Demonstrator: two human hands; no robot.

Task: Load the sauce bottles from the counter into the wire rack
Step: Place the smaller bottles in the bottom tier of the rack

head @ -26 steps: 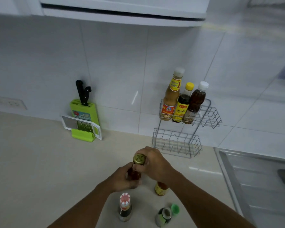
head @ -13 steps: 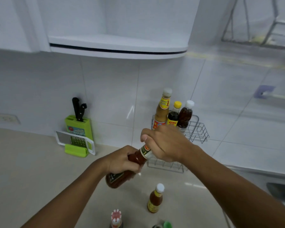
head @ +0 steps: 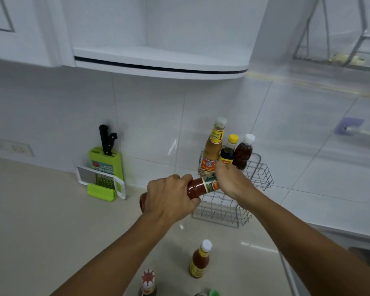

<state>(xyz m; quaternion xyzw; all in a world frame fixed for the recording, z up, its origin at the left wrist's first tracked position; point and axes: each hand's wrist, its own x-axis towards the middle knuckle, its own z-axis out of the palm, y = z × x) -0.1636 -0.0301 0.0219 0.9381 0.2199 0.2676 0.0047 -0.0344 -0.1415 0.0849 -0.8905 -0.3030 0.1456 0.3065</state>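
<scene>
A red sauce bottle (head: pixel 198 187) lies almost level in the air, held in both hands. My left hand (head: pixel 169 197) grips its body and my right hand (head: pixel 231 180) covers its neck, right in front of the two-tier wire rack (head: pixel 263 176). The rack's upper basket holds three bottles: a tall tan one (head: pixel 213 148), a dark one with a yellow cap (head: pixel 228 151) and a brown one with a white cap (head: pixel 242 153). On the counter stand a small orange-red bottle (head: pixel 199 260), a dark bottle with a red-and-white cap (head: pixel 147 283) and a green-capped bottle (head: pixel 213 293).
A green knife block (head: pixel 106 162) with a grater (head: pixel 104 181) stands against the tiled wall to the left. A white shelf (head: pixel 158 60) overhangs the rack. A sink edge (head: pixel 288 274) runs along the right. The rack's lower basket (head: pixel 220 212) holds no bottles.
Both hands have lifted the red bottle off the counter, tipped it sideways and carried it up and right to the rack. The view has tilted upward.
</scene>
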